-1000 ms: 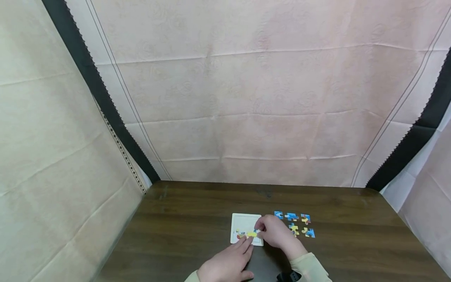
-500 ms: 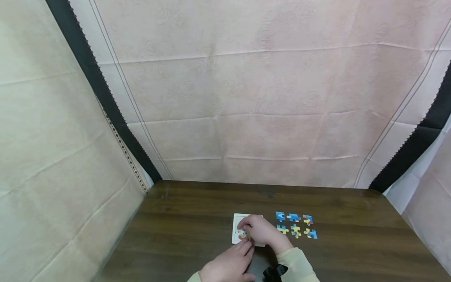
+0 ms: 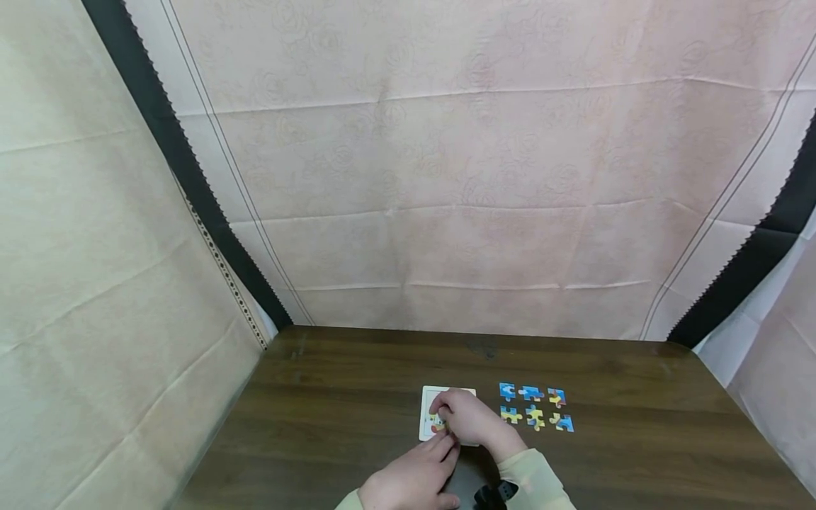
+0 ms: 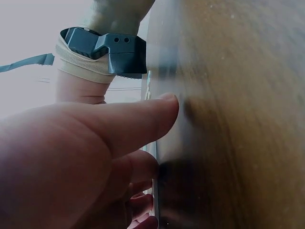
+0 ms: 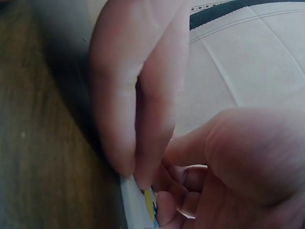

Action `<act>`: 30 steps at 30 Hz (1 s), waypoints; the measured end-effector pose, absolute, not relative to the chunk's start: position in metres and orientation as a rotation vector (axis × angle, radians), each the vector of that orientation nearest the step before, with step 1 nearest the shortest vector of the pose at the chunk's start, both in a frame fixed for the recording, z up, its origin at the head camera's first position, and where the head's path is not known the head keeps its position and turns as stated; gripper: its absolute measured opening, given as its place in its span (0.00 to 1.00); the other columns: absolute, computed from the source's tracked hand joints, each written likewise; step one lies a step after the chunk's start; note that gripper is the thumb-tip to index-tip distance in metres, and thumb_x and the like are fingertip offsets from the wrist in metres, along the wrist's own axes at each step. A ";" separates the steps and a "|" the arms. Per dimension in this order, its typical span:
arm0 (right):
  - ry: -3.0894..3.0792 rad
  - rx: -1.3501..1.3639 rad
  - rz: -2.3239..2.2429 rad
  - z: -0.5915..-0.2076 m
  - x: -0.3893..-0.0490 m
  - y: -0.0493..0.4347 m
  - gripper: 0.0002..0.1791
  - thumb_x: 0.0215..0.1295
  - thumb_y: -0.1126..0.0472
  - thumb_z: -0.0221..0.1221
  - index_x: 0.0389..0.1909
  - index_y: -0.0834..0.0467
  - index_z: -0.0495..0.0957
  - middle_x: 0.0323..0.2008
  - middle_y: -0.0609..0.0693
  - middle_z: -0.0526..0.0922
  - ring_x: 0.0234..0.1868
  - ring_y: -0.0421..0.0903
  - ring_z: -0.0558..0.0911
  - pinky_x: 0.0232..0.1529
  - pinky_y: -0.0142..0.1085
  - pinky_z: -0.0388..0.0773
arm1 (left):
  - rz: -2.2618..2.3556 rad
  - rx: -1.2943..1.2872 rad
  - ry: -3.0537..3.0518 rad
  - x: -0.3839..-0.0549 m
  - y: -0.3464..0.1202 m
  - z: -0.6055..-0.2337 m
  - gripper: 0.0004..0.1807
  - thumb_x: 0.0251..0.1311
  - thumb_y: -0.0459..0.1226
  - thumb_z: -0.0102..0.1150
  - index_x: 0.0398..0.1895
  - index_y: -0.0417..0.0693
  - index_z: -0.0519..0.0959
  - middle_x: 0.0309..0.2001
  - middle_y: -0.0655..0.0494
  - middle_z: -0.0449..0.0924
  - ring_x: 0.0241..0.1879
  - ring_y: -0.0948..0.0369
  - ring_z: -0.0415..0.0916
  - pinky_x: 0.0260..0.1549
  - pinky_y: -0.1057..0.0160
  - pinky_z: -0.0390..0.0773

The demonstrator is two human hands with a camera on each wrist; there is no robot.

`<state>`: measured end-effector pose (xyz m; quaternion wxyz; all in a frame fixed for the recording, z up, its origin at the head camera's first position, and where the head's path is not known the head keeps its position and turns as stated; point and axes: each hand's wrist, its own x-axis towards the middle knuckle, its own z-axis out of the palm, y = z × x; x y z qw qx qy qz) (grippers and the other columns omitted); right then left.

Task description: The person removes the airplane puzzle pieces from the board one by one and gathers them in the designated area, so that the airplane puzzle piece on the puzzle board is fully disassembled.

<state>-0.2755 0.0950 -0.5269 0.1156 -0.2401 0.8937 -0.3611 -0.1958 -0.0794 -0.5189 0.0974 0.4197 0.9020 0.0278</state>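
In the head view, a white puzzle board (image 3: 428,409) lies on the wooden table, with part of a coloured picture near its lower left. My left hand (image 3: 411,473) stretches its fingertips onto the board's near edge, thumb apart on the table side; the left wrist view shows this thumb (image 4: 143,121) close to the tabletop. My right hand (image 3: 470,419) bends over the board, covering much of it. In the right wrist view its thumb and curled fingers are at a yellow and blue puzzle piece (image 5: 150,206), beside the left fingertips. Most of that piece is hidden.
Several loose puzzle pieces (image 3: 531,393) lie in two rows right of the board, blue, yellow and red. The brown table (image 3: 357,382) ends at a pale cloth wall (image 3: 446,248). A black wrist device (image 3: 496,494) sits on the right wrist.
Over the first half second my right hand shifted left across the board, uncovering a loose piece on the right. Since then both hands have hardly moved. The left hand stayed at the board's near edge.
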 end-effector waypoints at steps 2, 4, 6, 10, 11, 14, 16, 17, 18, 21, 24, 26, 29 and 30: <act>2.629 -0.707 -1.044 -0.526 -0.275 0.095 0.08 0.79 0.68 0.57 0.44 0.58 0.85 0.35 0.47 0.81 0.36 0.46 0.78 0.45 0.47 0.77 | 0.093 1.240 2.659 -0.196 -0.080 -0.519 0.42 0.76 0.58 0.60 0.81 0.40 0.67 0.82 0.49 0.59 0.81 0.59 0.55 0.73 0.63 0.65; 2.642 -0.714 -1.032 -0.526 -0.274 0.094 0.08 0.79 0.68 0.57 0.43 0.57 0.85 0.35 0.46 0.81 0.37 0.45 0.78 0.45 0.47 0.78 | 0.094 1.244 2.655 -0.196 -0.080 -0.520 0.42 0.76 0.58 0.59 0.81 0.40 0.66 0.83 0.49 0.58 0.81 0.59 0.55 0.73 0.64 0.65; 2.653 -0.720 -1.021 -0.525 -0.273 0.094 0.09 0.79 0.68 0.57 0.43 0.57 0.86 0.36 0.46 0.81 0.37 0.45 0.78 0.46 0.48 0.78 | 0.095 1.248 2.657 -0.196 -0.081 -0.520 0.42 0.76 0.58 0.59 0.81 0.40 0.66 0.83 0.49 0.57 0.81 0.59 0.54 0.73 0.64 0.65; 2.663 -0.721 -1.014 -0.524 -0.273 0.093 0.08 0.79 0.67 0.57 0.43 0.57 0.86 0.36 0.46 0.81 0.37 0.45 0.78 0.46 0.48 0.79 | 0.092 1.261 2.666 -0.195 -0.081 -0.520 0.42 0.76 0.58 0.59 0.81 0.39 0.66 0.83 0.47 0.57 0.81 0.58 0.54 0.73 0.64 0.65; 2.665 -0.717 -1.011 -0.524 -0.273 0.093 0.08 0.79 0.67 0.57 0.43 0.57 0.86 0.36 0.46 0.80 0.37 0.45 0.78 0.46 0.47 0.79 | 0.092 1.263 2.666 -0.195 -0.081 -0.519 0.42 0.76 0.58 0.59 0.81 0.39 0.66 0.83 0.47 0.57 0.81 0.58 0.54 0.73 0.64 0.65; 2.662 -0.701 -1.015 -0.524 -0.273 0.093 0.08 0.79 0.66 0.58 0.44 0.57 0.85 0.34 0.46 0.79 0.36 0.45 0.77 0.45 0.46 0.78 | 0.100 1.259 2.658 -0.196 -0.082 -0.519 0.42 0.76 0.58 0.59 0.81 0.39 0.65 0.83 0.48 0.57 0.81 0.59 0.54 0.73 0.64 0.65; 2.653 -0.693 -1.028 -0.523 -0.273 0.094 0.07 0.79 0.66 0.58 0.44 0.56 0.85 0.34 0.46 0.79 0.35 0.45 0.77 0.43 0.46 0.77 | 0.109 1.254 2.649 -0.196 -0.082 -0.519 0.42 0.76 0.58 0.59 0.81 0.40 0.65 0.83 0.48 0.57 0.81 0.59 0.53 0.73 0.63 0.65; 2.647 -0.682 -1.032 -0.523 -0.273 0.094 0.07 0.80 0.65 0.58 0.44 0.56 0.85 0.34 0.46 0.79 0.35 0.45 0.78 0.43 0.45 0.77 | 0.112 1.253 2.647 -0.196 -0.082 -0.519 0.42 0.77 0.58 0.58 0.81 0.40 0.65 0.83 0.48 0.57 0.82 0.59 0.53 0.73 0.63 0.65; 2.640 -0.678 -1.042 -0.523 -0.273 0.094 0.07 0.80 0.65 0.58 0.44 0.56 0.85 0.34 0.46 0.79 0.35 0.45 0.78 0.42 0.45 0.77 | 0.116 1.254 2.646 -0.196 -0.082 -0.519 0.42 0.77 0.58 0.59 0.81 0.40 0.65 0.83 0.48 0.56 0.82 0.58 0.53 0.73 0.63 0.65; 2.619 -0.677 -1.074 -0.524 -0.273 0.095 0.06 0.79 0.64 0.60 0.44 0.55 0.85 0.35 0.45 0.81 0.33 0.44 0.79 0.41 0.44 0.78 | 0.100 1.282 2.662 -0.196 -0.082 -0.520 0.42 0.76 0.58 0.59 0.81 0.39 0.66 0.83 0.48 0.57 0.81 0.58 0.53 0.73 0.63 0.65; 2.599 -0.686 -1.110 -0.527 -0.274 0.096 0.05 0.79 0.64 0.60 0.45 0.55 0.85 0.35 0.44 0.82 0.32 0.43 0.79 0.40 0.42 0.79 | 0.088 1.299 2.676 -0.195 -0.082 -0.519 0.42 0.76 0.57 0.59 0.81 0.39 0.66 0.82 0.48 0.58 0.81 0.58 0.54 0.73 0.63 0.65; 2.571 -0.687 -1.149 -0.528 -0.274 0.096 0.05 0.79 0.64 0.61 0.47 0.56 0.84 0.34 0.45 0.82 0.31 0.43 0.80 0.38 0.41 0.79 | 0.087 1.293 2.675 -0.195 -0.082 -0.518 0.42 0.76 0.58 0.59 0.81 0.39 0.66 0.82 0.48 0.58 0.81 0.59 0.55 0.73 0.63 0.65; 2.526 -0.682 -1.205 -0.530 -0.275 0.096 0.06 0.79 0.63 0.61 0.50 0.58 0.84 0.34 0.45 0.83 0.30 0.43 0.81 0.37 0.40 0.81 | 0.089 1.276 2.666 -0.195 -0.082 -0.517 0.41 0.76 0.58 0.59 0.81 0.40 0.67 0.82 0.49 0.59 0.80 0.60 0.56 0.72 0.64 0.66; 2.509 -0.678 -1.222 -0.530 -0.275 0.096 0.06 0.78 0.63 0.61 0.50 0.59 0.84 0.34 0.45 0.83 0.30 0.43 0.82 0.37 0.40 0.81 | 0.087 1.275 2.666 -0.195 -0.082 -0.517 0.41 0.76 0.57 0.59 0.80 0.40 0.67 0.81 0.49 0.60 0.79 0.60 0.57 0.72 0.64 0.66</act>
